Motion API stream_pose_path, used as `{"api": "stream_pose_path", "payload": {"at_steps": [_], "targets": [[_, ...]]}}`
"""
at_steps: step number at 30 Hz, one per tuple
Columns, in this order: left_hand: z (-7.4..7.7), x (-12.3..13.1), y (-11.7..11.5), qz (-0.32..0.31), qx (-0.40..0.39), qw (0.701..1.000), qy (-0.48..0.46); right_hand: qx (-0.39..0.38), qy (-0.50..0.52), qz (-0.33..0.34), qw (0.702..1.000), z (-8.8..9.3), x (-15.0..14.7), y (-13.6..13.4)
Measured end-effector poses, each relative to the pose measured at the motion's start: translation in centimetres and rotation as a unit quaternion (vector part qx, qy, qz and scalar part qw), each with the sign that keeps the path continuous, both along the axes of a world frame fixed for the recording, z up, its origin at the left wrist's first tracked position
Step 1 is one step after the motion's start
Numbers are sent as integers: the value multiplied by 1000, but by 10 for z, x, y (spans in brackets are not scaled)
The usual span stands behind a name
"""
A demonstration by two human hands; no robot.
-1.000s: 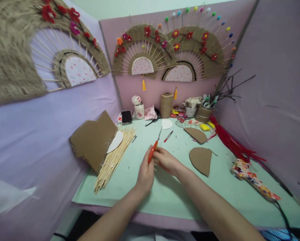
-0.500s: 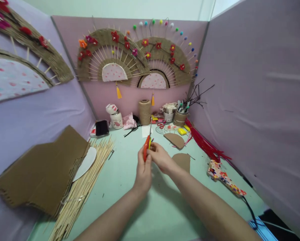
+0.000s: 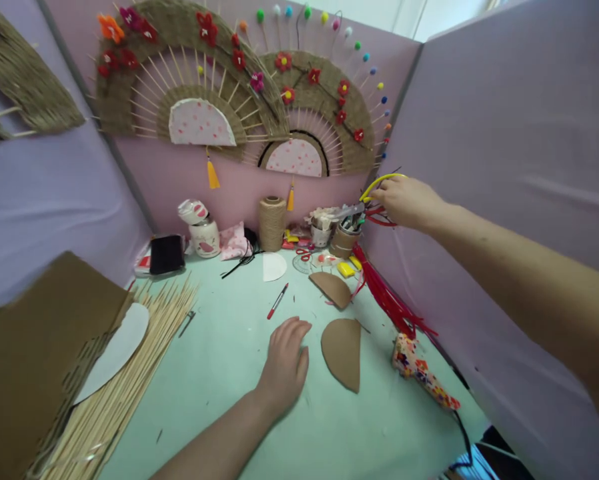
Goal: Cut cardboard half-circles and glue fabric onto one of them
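Over the brown pen cup (image 3: 345,241) at the back right, my right hand (image 3: 409,201) is closed on a pair of scissors with a yellow handle loop (image 3: 382,180). Their grey blades (image 3: 350,212) point left across the cup's top. My left hand (image 3: 283,363) rests low over the table with fingers loosely stretched, thumb apart and nothing in it. Just right of it lies a brown cardboard half-circle (image 3: 342,353), and a second cardboard half-circle (image 3: 331,289) is farther back. A red-and-grey marker (image 3: 278,301) lies beyond the left fingertips.
Cardboard (image 3: 44,360) and a bundle of thin bamboo sticks (image 3: 124,373) cover the left side. A twine spool (image 3: 272,224) stands at the back. On the right lie red strips (image 3: 389,297) and a flower-patterned glue gun (image 3: 422,373) with its cord. Decorated fans (image 3: 199,67) hang behind.
My right hand has carried the scissors from the middle to the pen cup at the back right. My left hand has let go of them and come down. The view has shifted right.
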State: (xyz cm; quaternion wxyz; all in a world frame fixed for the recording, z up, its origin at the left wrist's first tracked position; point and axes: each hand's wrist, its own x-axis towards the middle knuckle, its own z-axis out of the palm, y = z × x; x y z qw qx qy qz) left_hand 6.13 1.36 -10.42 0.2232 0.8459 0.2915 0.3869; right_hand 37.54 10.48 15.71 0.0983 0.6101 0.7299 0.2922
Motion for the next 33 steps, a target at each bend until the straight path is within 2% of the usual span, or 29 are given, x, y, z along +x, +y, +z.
{"api": "stream_pose_path", "payload": {"at_steps": [2, 5, 9, 15, 20, 26, 30, 33], "targets": [[0, 1, 0, -7, 19, 1000, 13, -3, -69, -16, 997, 12, 7, 19], [1, 3, 1, -3, 28, 999, 17, -18, -107, -41, 993, 16, 13, 45], [2, 4, 3, -1, 23, 1000, 19, -47, -113, -48, 991, 6, 21, 70], [0, 4, 5, -4, 12, 1000, 23, -57, -122, -54, 989, -11, 21, 93], [-1, 4, 5, -4, 3, 1000, 15, -60, -127, -48, 989, -14, 14, 94], [0, 6, 3, -4, -10, 1000, 10, -36, -107, -61, 992, 7, 3, 75], [-1, 7, 3, -1, -16, 1000, 2, -23, -86, -78, 993, 20, -23, 73], [0, 7, 4, 2, -15, 1000, 1, -34, -61, -101, 992, 17, -51, 76]]}}
